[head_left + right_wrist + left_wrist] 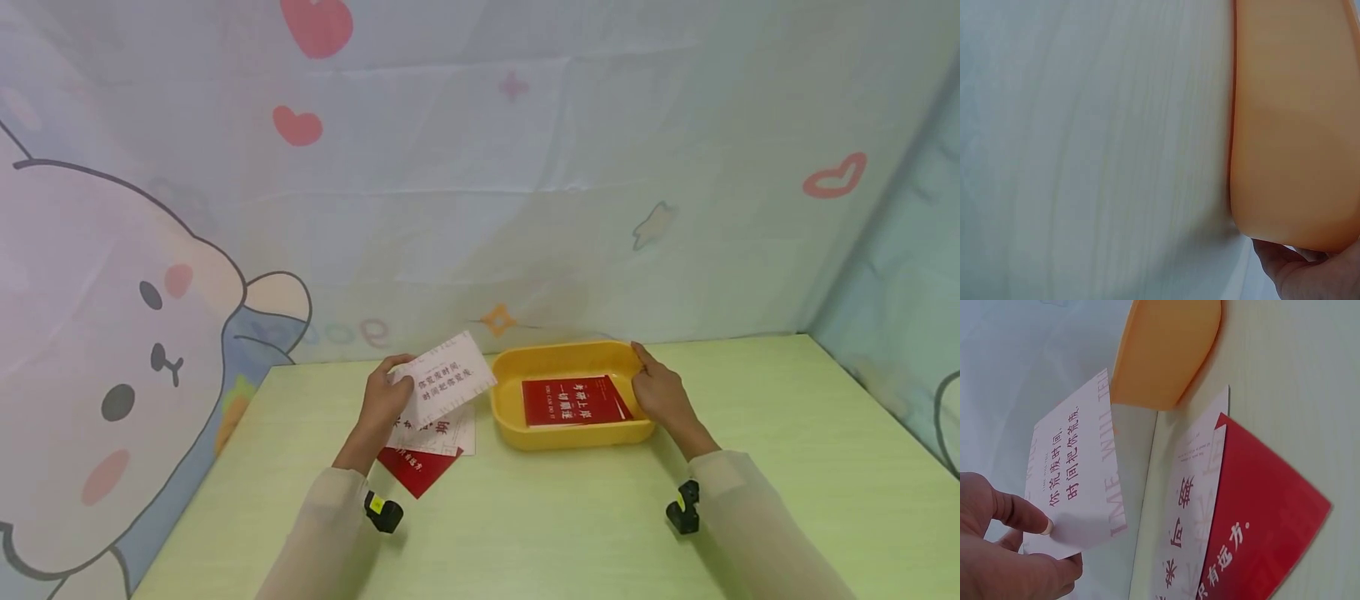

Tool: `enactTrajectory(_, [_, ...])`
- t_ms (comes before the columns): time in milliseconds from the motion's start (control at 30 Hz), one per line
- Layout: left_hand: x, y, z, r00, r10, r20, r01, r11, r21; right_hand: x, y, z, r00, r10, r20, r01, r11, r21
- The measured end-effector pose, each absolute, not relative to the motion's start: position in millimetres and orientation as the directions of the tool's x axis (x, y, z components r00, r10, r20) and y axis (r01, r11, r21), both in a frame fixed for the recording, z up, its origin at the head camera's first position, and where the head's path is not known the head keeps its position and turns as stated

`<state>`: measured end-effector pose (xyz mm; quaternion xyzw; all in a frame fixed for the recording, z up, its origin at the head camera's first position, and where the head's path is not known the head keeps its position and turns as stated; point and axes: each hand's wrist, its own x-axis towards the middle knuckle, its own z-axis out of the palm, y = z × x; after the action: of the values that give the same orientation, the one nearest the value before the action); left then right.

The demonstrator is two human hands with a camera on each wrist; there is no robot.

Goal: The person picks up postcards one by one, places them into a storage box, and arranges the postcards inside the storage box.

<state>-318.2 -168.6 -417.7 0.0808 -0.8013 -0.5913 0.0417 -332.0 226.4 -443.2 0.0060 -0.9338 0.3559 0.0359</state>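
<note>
Between thumb and fingers, my left hand (387,395) pinches a white card (450,377) with dark printed characters, raised above a loose pile. In the left wrist view the same card (1079,469) tilts toward the yellow basin. Below it lie white cards (431,435) and a red card (420,472) on the table. My right hand (663,396) grips the right end of the yellow basin (573,439), thumb and fingers at its rim. Inside the basin rest red cards (570,402), the top one with white lettering.
The pale green table (555,525) meets a printed cloth backdrop (465,208) right behind the basin. Another cloth (918,275) hangs at the right side. A black camera sits on each wrist.
</note>
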Motion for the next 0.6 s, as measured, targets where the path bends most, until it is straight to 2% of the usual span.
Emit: enactTrajectory(600, [-319, -144, -411, -0.994, -0.078, -0.072, -0.087, 0.198, 0.976, -330, 225, -440, -0.998, 0.018, 0.059, -0.026, 0.748, -0.663])
